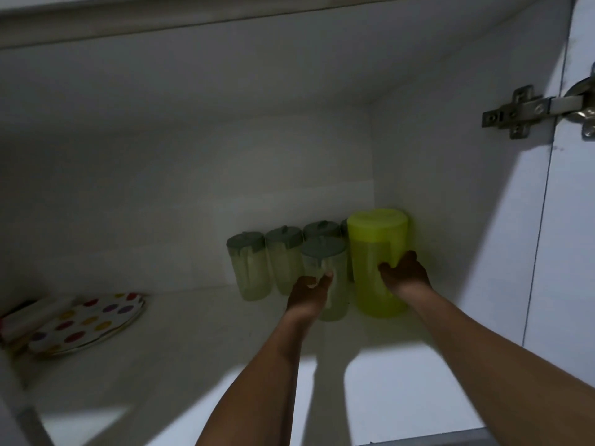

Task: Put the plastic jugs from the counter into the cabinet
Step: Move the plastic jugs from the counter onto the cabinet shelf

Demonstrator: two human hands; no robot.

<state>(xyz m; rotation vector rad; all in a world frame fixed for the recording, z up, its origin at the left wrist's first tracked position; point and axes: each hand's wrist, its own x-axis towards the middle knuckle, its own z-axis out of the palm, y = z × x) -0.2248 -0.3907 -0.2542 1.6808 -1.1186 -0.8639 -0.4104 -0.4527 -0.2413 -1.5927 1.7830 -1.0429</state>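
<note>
A tall yellow-green plastic jug (373,252) stands upright on the cabinet shelf (199,342) near the back right corner. My right hand (406,274) is wrapped around its right side. To its left stand several clear jugs with grey lids. The nearest clear jug (325,252) is in front of the row, and my left hand (309,292) cups its left side with fingers curved against it. Two more clear jugs (248,265) (285,259) stand further left, and another (320,229) behind.
A polka-dot plate (87,323) lies flat at the shelf's left, beside some folded items (19,320). The cabinet's right wall carries a metal hinge (521,112), with the open door (576,220) beyond. The shelf's front middle is bare.
</note>
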